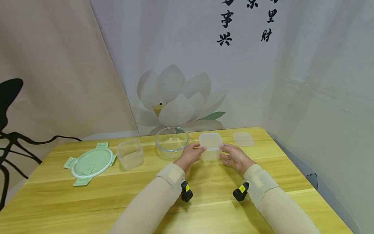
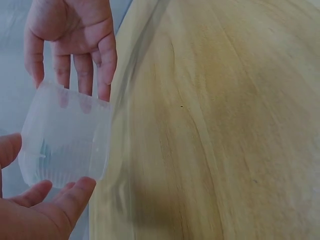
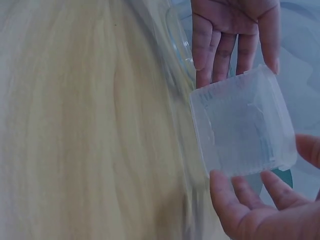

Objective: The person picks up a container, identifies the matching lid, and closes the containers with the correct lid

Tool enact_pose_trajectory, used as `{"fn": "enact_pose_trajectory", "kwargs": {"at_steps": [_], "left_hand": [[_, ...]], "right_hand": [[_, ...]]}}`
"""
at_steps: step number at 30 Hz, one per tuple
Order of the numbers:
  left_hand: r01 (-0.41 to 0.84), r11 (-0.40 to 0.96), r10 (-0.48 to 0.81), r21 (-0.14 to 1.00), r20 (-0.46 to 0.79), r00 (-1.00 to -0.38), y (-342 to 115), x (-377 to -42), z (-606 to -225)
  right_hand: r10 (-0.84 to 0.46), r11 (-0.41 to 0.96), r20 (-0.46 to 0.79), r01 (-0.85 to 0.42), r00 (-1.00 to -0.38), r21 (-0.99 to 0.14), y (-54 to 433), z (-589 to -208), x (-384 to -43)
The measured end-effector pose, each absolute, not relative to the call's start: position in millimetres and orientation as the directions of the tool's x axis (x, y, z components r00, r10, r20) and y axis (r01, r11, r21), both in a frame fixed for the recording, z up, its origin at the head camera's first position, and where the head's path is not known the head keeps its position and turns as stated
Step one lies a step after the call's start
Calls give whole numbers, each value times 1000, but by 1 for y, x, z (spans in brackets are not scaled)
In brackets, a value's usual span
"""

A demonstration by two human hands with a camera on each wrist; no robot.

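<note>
A small translucent plastic container (image 1: 211,154), square with a whitish top, is held between both hands over the far part of the table. My left hand (image 1: 191,155) grips its left side, thumb up by the rim and fingers against the wall. On the opposite side my right hand (image 1: 236,157) grips it the same way. In the left wrist view the container (image 2: 67,135) sits between the fingertips of the left hand (image 2: 45,210) and the right hand above. The right wrist view shows the same container (image 3: 240,127) tilted, the right hand (image 3: 270,210) below it.
A round glass bowl (image 1: 172,150) stands left of the hands. Further left are a second translucent container (image 1: 130,156) and a round green lid (image 1: 93,162) with clip flaps. A flat translucent square lid (image 1: 243,139) lies right of the hands on the wooden table (image 1: 210,211).
</note>
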State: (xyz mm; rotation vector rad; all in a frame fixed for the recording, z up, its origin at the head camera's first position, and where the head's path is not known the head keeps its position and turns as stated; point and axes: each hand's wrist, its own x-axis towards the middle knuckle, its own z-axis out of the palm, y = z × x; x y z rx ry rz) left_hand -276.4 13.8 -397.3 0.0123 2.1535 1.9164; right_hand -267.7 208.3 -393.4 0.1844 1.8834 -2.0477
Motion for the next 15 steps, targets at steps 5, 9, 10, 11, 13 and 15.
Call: {"fn": "enact_pose_trajectory", "kwargs": {"at_steps": [5,9,10,11,13,15], "left_hand": [[-166,139,160,976,-188,-969,17,-281,-400],[-167,143,153,976,-188,-970,20,-284,-401],[-167,142,153,976,-188,-970,20,-284,-401],[-167,143,152,975,-189,-970,21,-284,-401],[-164,147,153,976,-186,-971,22,-285,-401],[-166,143,153,976,-188,-970,23,-285,-402]], "right_hand": [[-168,-50,-323,335,-931,-941,211,-394,-269],[-169,-39,-320,330,-932,-943,212,-395,-271],[-165,-35,-321,331,-932,-943,212,-395,-271],[-164,-29,-322,331,-932,-943,212,-395,-272],[-159,-22,-328,335,-931,-942,213,-396,-273],[-151,-20,-333,340,-931,-940,214,-397,-275]]}}
